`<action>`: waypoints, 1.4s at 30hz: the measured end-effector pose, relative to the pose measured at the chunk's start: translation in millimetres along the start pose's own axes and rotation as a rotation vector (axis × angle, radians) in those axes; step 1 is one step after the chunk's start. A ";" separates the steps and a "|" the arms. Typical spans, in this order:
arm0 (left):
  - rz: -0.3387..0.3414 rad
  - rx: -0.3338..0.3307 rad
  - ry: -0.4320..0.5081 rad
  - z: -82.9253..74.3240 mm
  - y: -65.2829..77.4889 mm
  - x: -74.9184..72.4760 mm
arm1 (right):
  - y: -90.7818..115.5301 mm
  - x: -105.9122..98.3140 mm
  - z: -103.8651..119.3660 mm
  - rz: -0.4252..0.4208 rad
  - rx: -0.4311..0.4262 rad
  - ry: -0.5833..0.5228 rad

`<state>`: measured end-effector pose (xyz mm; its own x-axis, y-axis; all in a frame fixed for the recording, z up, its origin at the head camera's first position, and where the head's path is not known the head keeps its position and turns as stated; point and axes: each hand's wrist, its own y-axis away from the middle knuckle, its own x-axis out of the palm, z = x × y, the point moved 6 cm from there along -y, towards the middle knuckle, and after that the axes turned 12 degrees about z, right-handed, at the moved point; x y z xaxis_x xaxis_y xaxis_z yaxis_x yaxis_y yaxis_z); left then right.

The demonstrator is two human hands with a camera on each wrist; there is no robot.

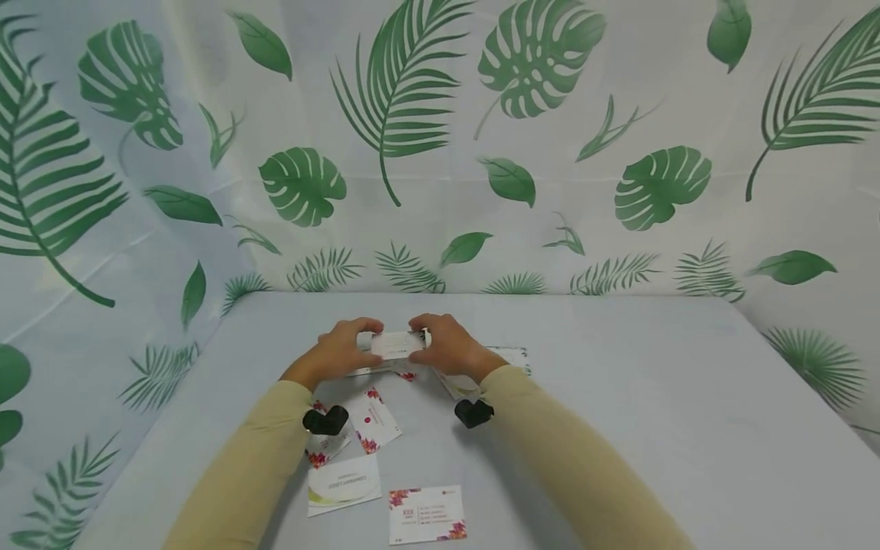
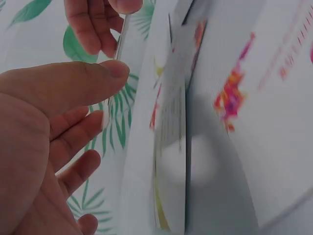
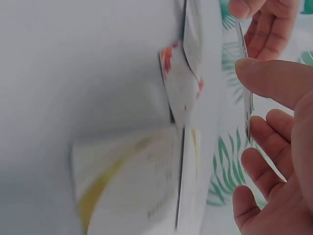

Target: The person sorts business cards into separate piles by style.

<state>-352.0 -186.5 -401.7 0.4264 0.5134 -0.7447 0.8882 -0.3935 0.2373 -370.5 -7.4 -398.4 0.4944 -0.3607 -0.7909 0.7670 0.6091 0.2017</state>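
White rectangular printed card, apparently stiff paper: held raised and on edge, just below and left of centre in the head frame, printed face toward the head camera. Probably very light, springy and smooth; liable to slip at the finish, bow under squeezing or crease at the corners. Best gripped by the short ends, close to the corners, with minimal pressure.

Left hand: partly closed, pinching the left end of the card between thumb and index finger; remaining fingers loosely spread. Right hand: partly closed, pinching the right end likewise. Card position: between both hands, at the fingertips. Single or layered: cannot be determined from the thin edge in the wrist frames.

Next outward, upper centre of the right wrist frame: white card with orange-red marks; below it, white card with broad yellow curved band. Farther from the hands, lower centre-left of the head frame: white card with red print and floral corners. At bottom centre: white card with red text block. Farthest, upper frame: white fabric backdrop with green leaf print.
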 end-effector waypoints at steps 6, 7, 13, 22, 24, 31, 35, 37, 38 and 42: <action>-0.004 0.057 -0.015 -24.2 -14.3 12.1 | 26.0 -14.3 -20.8 -0.030 -0.003 -0.014; -0.003 0.065 -0.016 -28.9 -16.9 15.2 | 31.3 -16.9 -24.8 -0.034 0.001 -0.014; -0.003 0.082 -0.052 -59.6 -31.6 38.5 | 63.4 -30.1 -52.7 -0.065 0.015 0.003; 0.025 0.105 -0.107 -96.3 -63.0 74.8 | 99.0 -44.5 -91.9 -0.135 0.007 0.075; 0.028 0.120 -0.116 -101.2 -68.8 80.3 | 101.4 -45.1 -99.4 -0.142 0.020 0.077; 0.046 0.074 -0.156 -102.1 -84.5 96.7 | 99.7 -39.6 -119.5 -0.116 0.078 0.057; 0.070 0.069 -0.158 -103.5 -88.6 103.4 | 102.1 -38.2 -124.7 -0.115 0.096 0.048; 0.074 0.068 -0.167 -103.8 -89.7 105.1 | 104.0 -37.8 -126.1 -0.120 0.091 0.046; 0.073 0.067 -0.173 -103.7 -90.0 105.6 | 104.8 -37.4 -127.2 -0.121 0.090 0.043; 0.075 0.050 -0.186 -102.9 -89.9 106.4 | 106.5 -35.9 -130.7 -0.121 0.085 0.036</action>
<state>-368.8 -18.1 -438.0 0.4478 0.3333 -0.8297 0.8436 -0.4650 0.2686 -360.1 162.8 -424.0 0.3825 -0.4018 -0.8321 0.8529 0.4999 0.1507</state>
